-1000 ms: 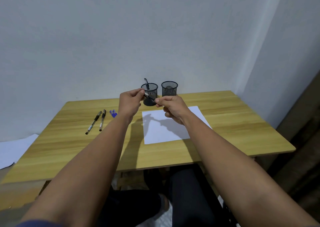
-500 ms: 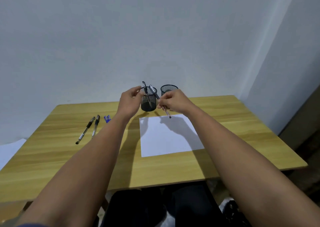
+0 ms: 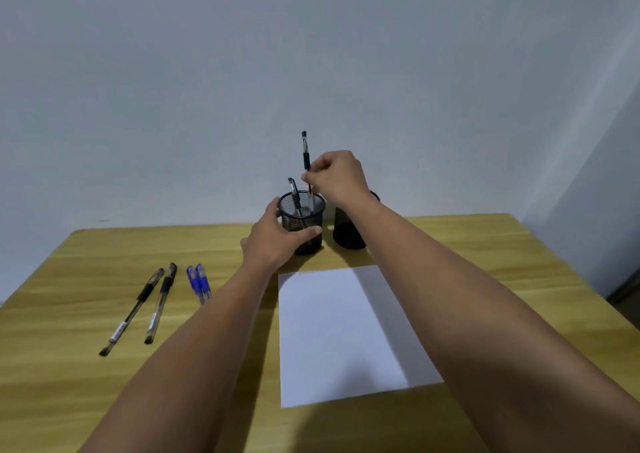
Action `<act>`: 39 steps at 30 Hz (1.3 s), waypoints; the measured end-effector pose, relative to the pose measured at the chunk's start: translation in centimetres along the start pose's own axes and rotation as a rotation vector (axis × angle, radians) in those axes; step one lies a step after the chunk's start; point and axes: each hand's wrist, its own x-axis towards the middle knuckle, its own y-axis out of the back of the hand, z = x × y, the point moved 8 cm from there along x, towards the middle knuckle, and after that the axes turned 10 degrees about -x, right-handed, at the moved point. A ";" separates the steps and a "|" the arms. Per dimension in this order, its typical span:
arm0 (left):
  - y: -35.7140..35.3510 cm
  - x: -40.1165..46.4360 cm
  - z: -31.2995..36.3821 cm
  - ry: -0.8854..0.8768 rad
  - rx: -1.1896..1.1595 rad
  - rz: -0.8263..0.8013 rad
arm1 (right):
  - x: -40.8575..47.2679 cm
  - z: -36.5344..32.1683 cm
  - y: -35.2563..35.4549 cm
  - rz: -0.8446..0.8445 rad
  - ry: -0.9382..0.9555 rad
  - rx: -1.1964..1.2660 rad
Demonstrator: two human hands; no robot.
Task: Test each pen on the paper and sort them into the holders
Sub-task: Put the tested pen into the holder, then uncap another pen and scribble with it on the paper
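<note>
Now upright, pen [image 3: 306, 161] in right hand [image 3: 337, 178] enters left holder [image 3: 302, 222].

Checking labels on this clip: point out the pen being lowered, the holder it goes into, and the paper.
pen [image 3: 306, 161], head view, black grip section.
left holder [image 3: 313, 210], head view, mesh wall near rim.
paper [image 3: 332, 331], head view, bare middle of sheet.

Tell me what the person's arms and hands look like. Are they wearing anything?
Both forearms are bare, with no sleeves in view. The left hand and right hand wear no gloves, and no rings, watch or bracelet show.
</note>
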 end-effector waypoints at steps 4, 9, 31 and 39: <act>-0.5 -0.2 -0.6 -0.037 -0.009 0.020 | -0.4 0.8 -2.6 -0.058 -0.024 -0.077; -0.3 -0.6 0.1 -0.057 0.014 0.023 | -1.2 0.5 -3.8 -0.066 -0.027 -0.204; 18.8 -5.4 -5.2 -0.031 0.312 0.025 | -12.1 -11.0 -10.4 -0.363 0.092 -0.207; 19.5 -6.0 -10.3 -0.071 0.505 -0.097 | -17.9 -12.0 -18.9 -0.599 0.181 -0.430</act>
